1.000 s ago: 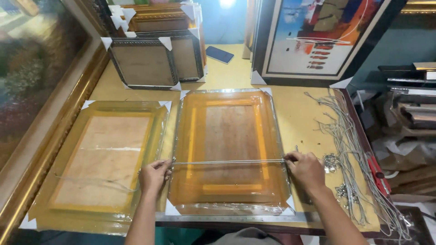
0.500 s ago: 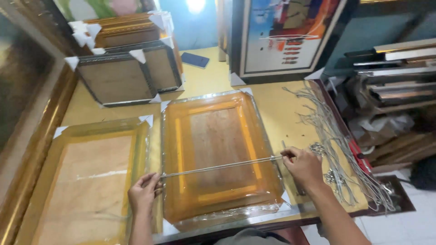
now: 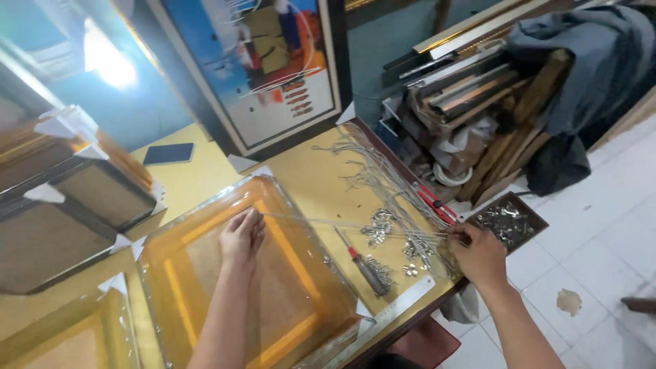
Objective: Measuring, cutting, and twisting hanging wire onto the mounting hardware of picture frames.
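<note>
Yellow worktable [image 3: 321, 181] w/ frames and hardware.
Holds plastic-wrapped gold frame [image 3: 253, 287] near front edge, 2nd wrapped frame [image 3: 61, 338] at far left, dark frames [image 3: 68, 219] w/ white corner guards behind, dark blue flat object [image 3: 169, 153] toward back, bundle of wires [image 3: 383, 184] along right side, red-handled screwdriver [image 3: 362, 263], small metal hangers [image 3: 379, 225] scattered beside it.

A frame wrapped in clear plastic film [image 3: 253, 273], amber-tinted and rectangular, lies on the yellow counter [image 3: 314, 174]. A second wrapped frame [image 3: 61, 342] lies just beside it at the lower left. No labels, signs or screens show.
</note>
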